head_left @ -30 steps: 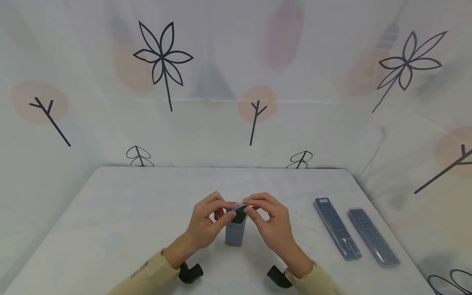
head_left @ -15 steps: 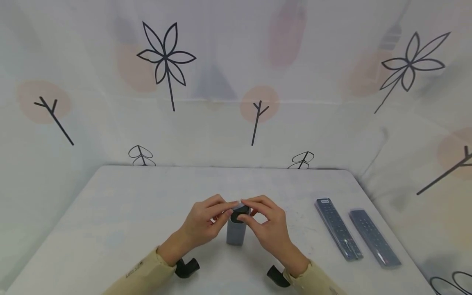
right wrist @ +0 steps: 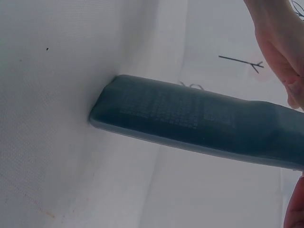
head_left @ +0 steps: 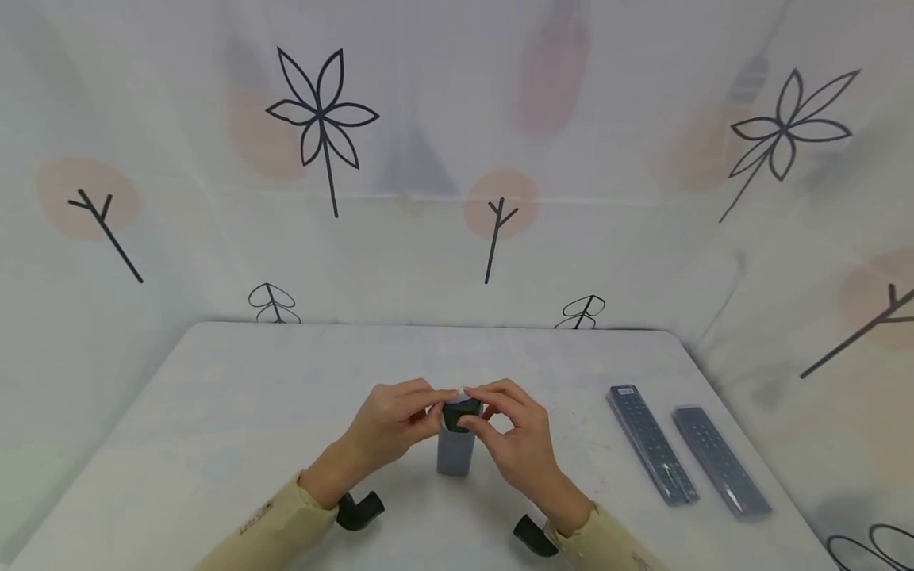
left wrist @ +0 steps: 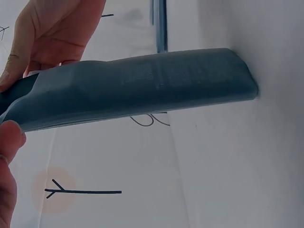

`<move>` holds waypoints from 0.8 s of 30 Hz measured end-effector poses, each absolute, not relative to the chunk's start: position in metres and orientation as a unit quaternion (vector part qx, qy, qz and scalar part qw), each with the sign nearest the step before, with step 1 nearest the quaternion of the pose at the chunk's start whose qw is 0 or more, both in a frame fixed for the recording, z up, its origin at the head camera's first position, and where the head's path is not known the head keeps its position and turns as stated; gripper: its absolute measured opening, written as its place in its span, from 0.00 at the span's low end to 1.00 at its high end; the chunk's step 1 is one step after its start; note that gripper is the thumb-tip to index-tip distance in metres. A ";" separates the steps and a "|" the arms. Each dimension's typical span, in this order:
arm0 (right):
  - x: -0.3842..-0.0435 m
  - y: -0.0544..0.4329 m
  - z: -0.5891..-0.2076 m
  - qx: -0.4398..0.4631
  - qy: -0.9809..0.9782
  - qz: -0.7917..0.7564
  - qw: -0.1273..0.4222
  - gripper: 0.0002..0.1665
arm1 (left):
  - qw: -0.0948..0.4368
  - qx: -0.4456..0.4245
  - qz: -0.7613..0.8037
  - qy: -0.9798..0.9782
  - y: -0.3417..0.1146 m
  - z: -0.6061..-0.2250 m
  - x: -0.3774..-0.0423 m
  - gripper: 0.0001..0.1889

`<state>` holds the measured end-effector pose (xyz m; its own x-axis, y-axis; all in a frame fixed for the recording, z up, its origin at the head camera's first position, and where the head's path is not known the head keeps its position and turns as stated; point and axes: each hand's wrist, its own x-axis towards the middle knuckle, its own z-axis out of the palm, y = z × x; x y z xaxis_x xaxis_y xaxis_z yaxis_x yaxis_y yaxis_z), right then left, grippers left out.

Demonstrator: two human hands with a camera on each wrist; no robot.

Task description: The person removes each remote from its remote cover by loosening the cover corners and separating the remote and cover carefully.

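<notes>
A dark remote control [head_left: 460, 414] stands on end on the white table, inside a bluish see-through plastic sleeve [head_left: 455, 456]. Its black upper end shows at the sleeve's mouth. At the left of that mouth, my left hand [head_left: 391, 422] pinches the sleeve's edge between thumb and fingers. My right hand [head_left: 520, 432] pinches from the other side, thumb against the near face of the black end and index finger at the far rim. In the left wrist view the sleeve [left wrist: 142, 88] reaches down to the table; faint print shows through the sleeve [right wrist: 190, 123] in the right wrist view.
To the right lie two more remote controls in clear sleeves, one nearer [head_left: 653, 444] and one further right [head_left: 721, 461]. Black wrist mounts [head_left: 359, 511] sit at both sleeve cuffs. A patterned cloth wall [head_left: 414, 262] rises behind the table [head_left: 250, 396].
My right thumb has come down onto the front of the black end, and the sleeve's rim has shifted back, baring more of it. My left hand has moved slightly left.
</notes>
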<state>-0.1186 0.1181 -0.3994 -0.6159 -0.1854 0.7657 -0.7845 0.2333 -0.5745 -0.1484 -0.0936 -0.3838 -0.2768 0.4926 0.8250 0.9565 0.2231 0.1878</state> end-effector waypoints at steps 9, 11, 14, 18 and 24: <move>-0.120 0.121 -0.403 0.325 -0.741 0.517 0.280 0.26 | 0.228 -0.446 -0.507 -0.702 -0.089 -0.386 -0.145 0.14; -0.120 0.120 -0.402 0.324 -0.742 0.517 0.279 0.26 | 0.197 -0.425 -0.538 -0.701 -0.089 -0.387 -0.144 0.14; -0.118 0.120 -0.401 0.321 -0.743 0.519 0.274 0.25 | 0.153 -0.391 -0.570 -0.706 -0.089 -0.387 -0.143 0.12; -0.117 0.119 -0.399 0.314 -0.746 0.520 0.271 0.25 | 0.098 -0.353 -0.606 -0.706 -0.090 -0.389 -0.143 0.09; -0.117 0.119 -0.399 0.304 -0.744 0.538 0.255 0.25 | 0.020 -0.283 -0.645 -0.709 -0.091 -0.388 -0.144 0.08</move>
<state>-0.1172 0.1194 -0.3986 -0.6855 -0.1781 0.7059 -0.7262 0.2363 -0.6456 -0.1436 -0.0911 -0.3884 -0.8390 0.3760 0.3934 0.4272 0.0073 0.9041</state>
